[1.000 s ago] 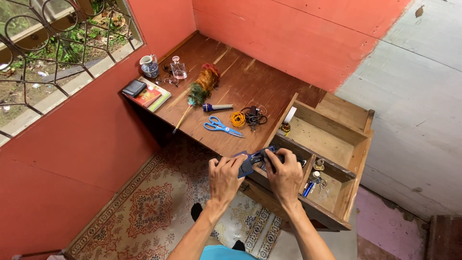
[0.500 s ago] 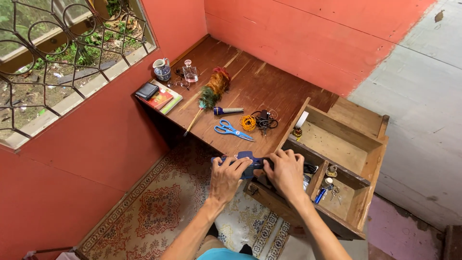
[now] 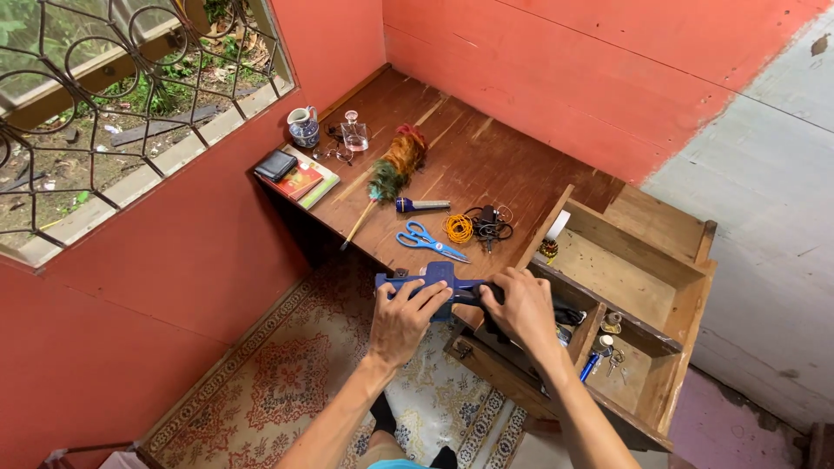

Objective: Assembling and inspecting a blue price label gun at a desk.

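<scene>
Both my hands hold a dark blue tool (image 3: 427, 280) with a long flat body, over the front edge of a wooden desk (image 3: 486, 165). My left hand (image 3: 405, 323) grips its left part from below. My right hand (image 3: 519, 309) wraps the right end, where a black part shows. Just behind the tool lie blue scissors (image 3: 427, 241), an orange coil of cord (image 3: 459, 228) and a tangle of black cable (image 3: 489, 223).
An open wooden drawer (image 3: 638, 287) to the right holds pens and small bits. A feather duster (image 3: 387, 178), blue torch (image 3: 420, 205), mug (image 3: 303, 127), glass bottle (image 3: 354, 135), wallet and books (image 3: 297, 176) lie on the desk. A barred window (image 3: 130, 95) is at left, a patterned rug (image 3: 287, 382) below.
The view has shifted so the desk sits further right. The blue tool now stretches out further to the left between my hands, which have moved slightly apart.
</scene>
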